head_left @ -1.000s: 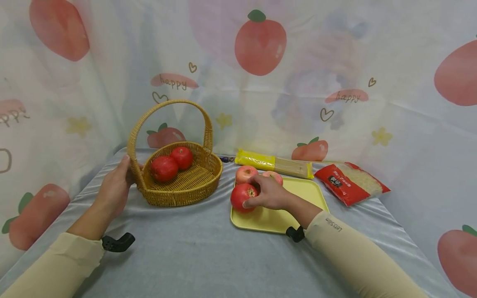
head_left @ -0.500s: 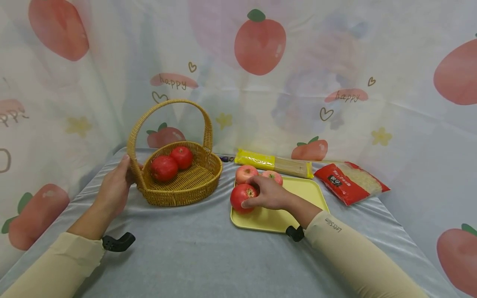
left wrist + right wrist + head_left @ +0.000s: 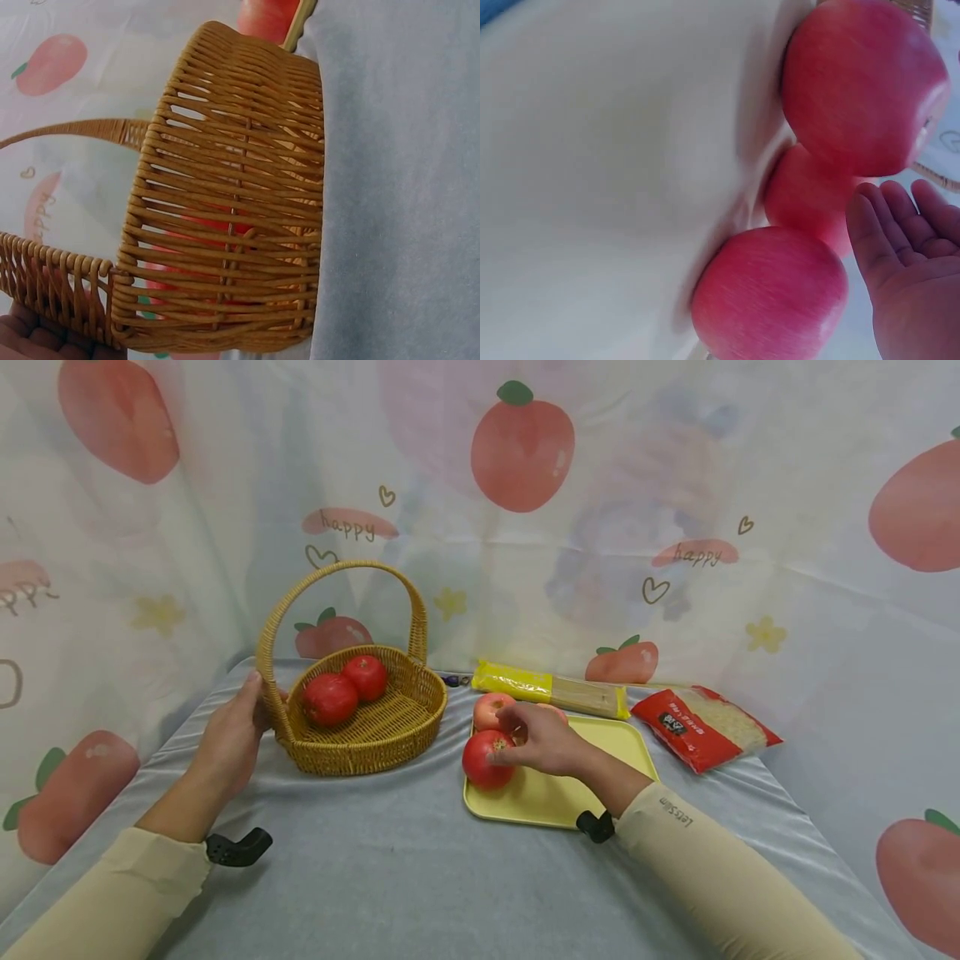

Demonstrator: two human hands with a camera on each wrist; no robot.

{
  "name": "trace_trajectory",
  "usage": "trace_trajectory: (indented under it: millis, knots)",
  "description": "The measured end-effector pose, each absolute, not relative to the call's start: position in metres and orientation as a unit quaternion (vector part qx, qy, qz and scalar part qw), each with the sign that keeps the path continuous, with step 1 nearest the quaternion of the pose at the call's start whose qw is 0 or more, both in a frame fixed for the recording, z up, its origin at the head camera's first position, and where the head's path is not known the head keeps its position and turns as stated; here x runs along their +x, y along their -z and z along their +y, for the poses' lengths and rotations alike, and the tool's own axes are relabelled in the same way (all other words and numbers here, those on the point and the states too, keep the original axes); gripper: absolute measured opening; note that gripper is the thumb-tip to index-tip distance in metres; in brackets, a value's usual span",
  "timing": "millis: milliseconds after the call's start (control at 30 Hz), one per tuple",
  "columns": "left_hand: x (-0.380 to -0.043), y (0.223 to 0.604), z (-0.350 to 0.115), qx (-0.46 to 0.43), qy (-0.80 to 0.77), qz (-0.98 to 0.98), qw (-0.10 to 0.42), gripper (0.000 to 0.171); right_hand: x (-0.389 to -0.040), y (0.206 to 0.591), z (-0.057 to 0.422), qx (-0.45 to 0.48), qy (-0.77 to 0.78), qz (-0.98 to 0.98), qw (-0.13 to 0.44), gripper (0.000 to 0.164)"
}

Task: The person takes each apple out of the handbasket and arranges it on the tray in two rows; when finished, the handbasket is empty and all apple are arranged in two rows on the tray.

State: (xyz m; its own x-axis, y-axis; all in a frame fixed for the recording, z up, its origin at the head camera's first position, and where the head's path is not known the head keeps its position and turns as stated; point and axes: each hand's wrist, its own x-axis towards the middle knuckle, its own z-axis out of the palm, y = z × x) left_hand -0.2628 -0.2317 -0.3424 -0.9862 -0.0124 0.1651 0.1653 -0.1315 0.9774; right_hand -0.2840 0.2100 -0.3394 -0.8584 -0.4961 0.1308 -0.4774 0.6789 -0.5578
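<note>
At the left in the head view stands a wicker basket (image 3: 367, 756) with a tall arched handle (image 3: 281, 610). Two red apples (image 3: 330, 699) lie inside it. My left hand (image 3: 228, 735) grips the foot of the handle from outside; its fingers (image 3: 45, 341) show behind the weave in the left wrist view. On a yellow tray (image 3: 615, 752) sits a red apple (image 3: 483, 764) at the near left, with two paler apples (image 3: 492, 710) behind. My right hand (image 3: 547, 739) hovers at the red apple's right side, fingers relaxed, with a gap beside the apples in the right wrist view.
Behind the tray lies a yellow packet of noodles (image 3: 555, 689). A red bag (image 3: 701, 727) with a see-through window rests to the tray's right. A printed curtain (image 3: 450, 552) closes off the back, and grey cloth (image 3: 375, 877) covers the table.
My right hand has loosened from the red apple and drawn slightly up and to the right, its thumb coming away. The left hand and basket have stayed put.
</note>
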Motion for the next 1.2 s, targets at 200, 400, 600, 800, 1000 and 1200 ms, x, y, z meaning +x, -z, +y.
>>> trace_trajectory:
  millis: [200,400,600,800,1000,1200]
  knots:
    - [-0.262,0.342,-0.232,-0.048,0.750,-0.657,0.054,0.048,-0.285,0.327,0.210,-0.251,0.336,0.907,0.033,0.073]
    - [-0.262,0.341,-0.233,-0.044,0.747,-0.661,0.057,0.047,-0.291,0.315,0.205,-0.249,0.341,0.906,0.031,0.074]
    - [-0.262,0.343,-0.232,-0.052,0.770,-0.633,0.060,0.041,-0.294,0.308,0.199,-0.251,0.351,0.901,0.041,0.073]
    - [-0.261,0.343,-0.233,-0.049,0.771,-0.632,0.061,0.043,-0.299,0.299,0.188,-0.265,0.356,0.895,0.042,0.070]
    - [-0.260,0.343,-0.233,-0.047,0.768,-0.635,0.061,0.043,-0.307,0.290,0.167,-0.277,0.344,0.896,0.053,0.068]
    - [-0.260,0.342,-0.231,-0.052,0.765,-0.638,0.062,0.046,-0.314,0.283,0.147,-0.293,0.319,0.900,0.044,0.068]
